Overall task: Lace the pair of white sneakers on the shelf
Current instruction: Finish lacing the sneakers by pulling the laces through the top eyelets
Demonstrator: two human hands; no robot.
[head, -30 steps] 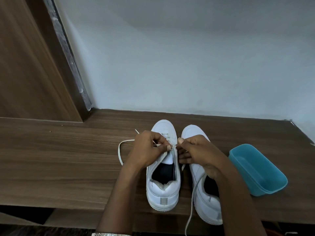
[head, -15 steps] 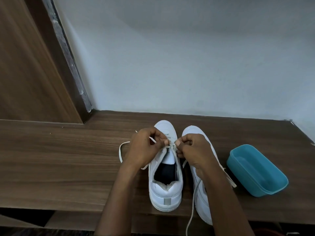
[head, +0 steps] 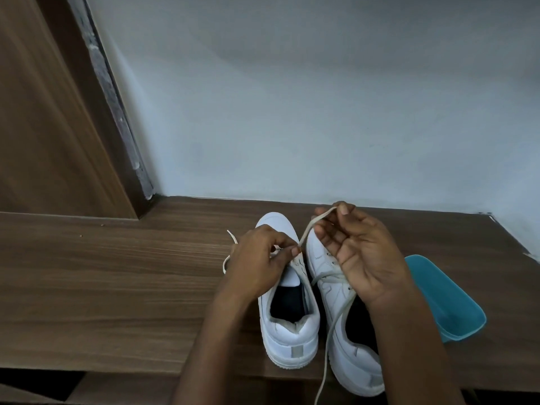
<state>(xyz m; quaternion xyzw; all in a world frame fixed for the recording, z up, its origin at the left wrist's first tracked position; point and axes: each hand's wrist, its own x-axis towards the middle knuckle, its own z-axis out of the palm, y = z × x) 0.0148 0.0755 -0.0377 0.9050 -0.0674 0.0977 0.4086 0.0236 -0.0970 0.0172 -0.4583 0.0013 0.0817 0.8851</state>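
Observation:
Two white sneakers stand side by side on the wooden shelf (head: 117, 287), toes toward the wall. My left hand (head: 260, 263) rests over the eyelets of the left sneaker (head: 287, 328) and pinches its white lace (head: 305, 232) at the upper right eyelets. My right hand (head: 359, 252), palm up above the right sneaker (head: 342, 331), pinches the same lace between thumb and forefinger and holds it taut, up and to the right. The lace's other end (head: 232, 236) trails out left of my left hand. A loose lace (head: 331, 331) hangs off the right sneaker over the shelf's front edge.
A teal plastic tub (head: 450, 302) lies tilted on the shelf just right of the right sneaker, partly behind my right forearm. A brown wooden panel (head: 52, 112) rises at the left, and a pale wall (head: 321, 97) closes the back.
My right hand has lifted away from the left sneaker's eyelets, up and to the right, drawing the lace out. My left hand stays at the eyelets.

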